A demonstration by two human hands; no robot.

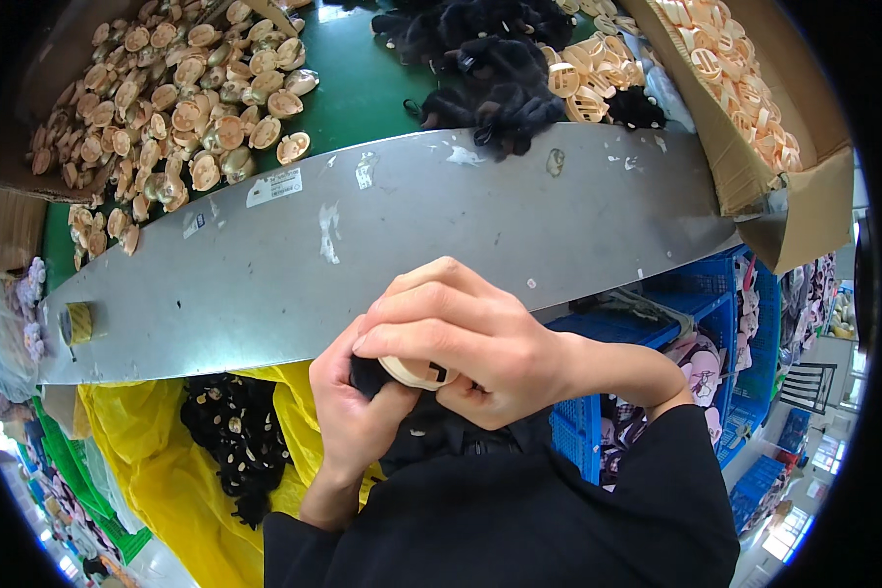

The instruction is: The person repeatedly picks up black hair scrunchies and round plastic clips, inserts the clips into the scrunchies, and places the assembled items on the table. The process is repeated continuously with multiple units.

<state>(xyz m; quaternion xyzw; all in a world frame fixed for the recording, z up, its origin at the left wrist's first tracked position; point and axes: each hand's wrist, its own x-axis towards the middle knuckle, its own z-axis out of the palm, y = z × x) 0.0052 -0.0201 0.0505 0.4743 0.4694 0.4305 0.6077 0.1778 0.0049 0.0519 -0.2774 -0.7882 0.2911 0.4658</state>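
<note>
Close to my body, at the near edge of the metal table, both hands are closed together around one small item. My left hand (351, 416) grips a black plush piece (367, 375), mostly hidden by the fingers. My right hand (480, 338) wraps over it from the right, its fingers around a round cream plastic part (414, 371) with a slot in its face. The plastic part sits against the plush; whether it is inside cannot be seen.
Cream-and-gold plastic shells (196, 108) heap up at the far left. Black plush pieces (500, 73) lie at the back middle. A cardboard box (823, 196) of cream parts stands far right. Below are a yellow bag (147, 441) holding black pieces, and blue crates (573, 431). Tape (78, 321) lies left.
</note>
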